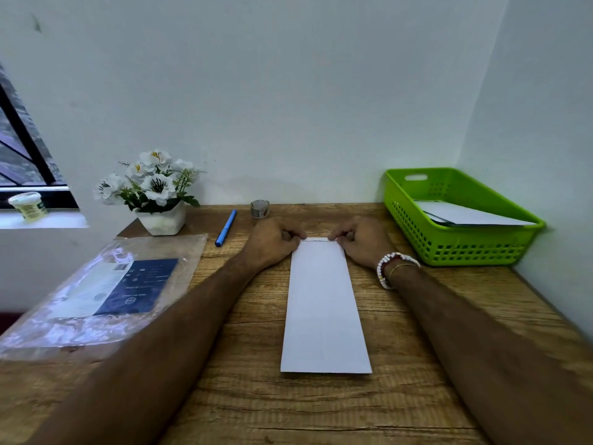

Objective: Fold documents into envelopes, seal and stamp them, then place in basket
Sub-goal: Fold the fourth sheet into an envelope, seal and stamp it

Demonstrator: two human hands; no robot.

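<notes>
Centre of the wooden table lies the long white paper envelope; left hand and right hand, fingers curled, pinch its far flap. Best to crease evenly, corners square, then into the green plastic basket

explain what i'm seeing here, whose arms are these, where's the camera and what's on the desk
No machine here: one camera worn on a person's head looks down at their own bare arms. The left hand and right hand both pinch the far end of a long white envelope lying flat on the wooden desk. On the right stands a green basket holding white papers. Along the back are a blue pen, a small tape roll and a pot of white flowers; a clear plastic packet lies on the left.
</notes>
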